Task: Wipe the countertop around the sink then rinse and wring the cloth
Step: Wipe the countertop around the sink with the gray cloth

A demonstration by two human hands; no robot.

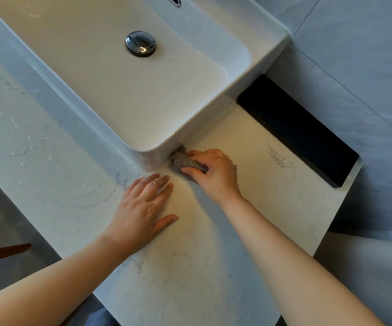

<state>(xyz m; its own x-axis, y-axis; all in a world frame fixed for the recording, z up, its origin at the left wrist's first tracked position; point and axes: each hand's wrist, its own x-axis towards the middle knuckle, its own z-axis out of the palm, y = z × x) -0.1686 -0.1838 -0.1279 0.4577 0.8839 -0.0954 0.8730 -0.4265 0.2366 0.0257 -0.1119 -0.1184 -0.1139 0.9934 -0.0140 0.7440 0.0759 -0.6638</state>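
**Cloth worked into the sink's corner**

At the centre of the frame the right hand (213, 172) holds a grey cloth (182, 161), bunched into a wad. Its grip is clenched on the cloth, with the fingers curled over the top and the thumb tucked along the near side. The cloth lies on the worktop (190, 267) and touches the sink (110, 85) at the foot of its near rounded corner, where the outer wall meets the worktop.

Just left of the cloth and apart from it, the left hand (141, 212) lies flat on the worktop. Its grip is released, fingers straight and a little spread, with the fingertips pointing toward the sink corner.

The white sink runs from the upper left of the frame toward the centre, with a chrome plug (141, 44) in the basin. Thin wet streaks (25, 147) show on the pale, marbled worktop at the left. A black recess (300, 130) runs along the worktop's far edge at the right, beside the sink. A brown wooden piece (2, 252) shows at the lower left edge.
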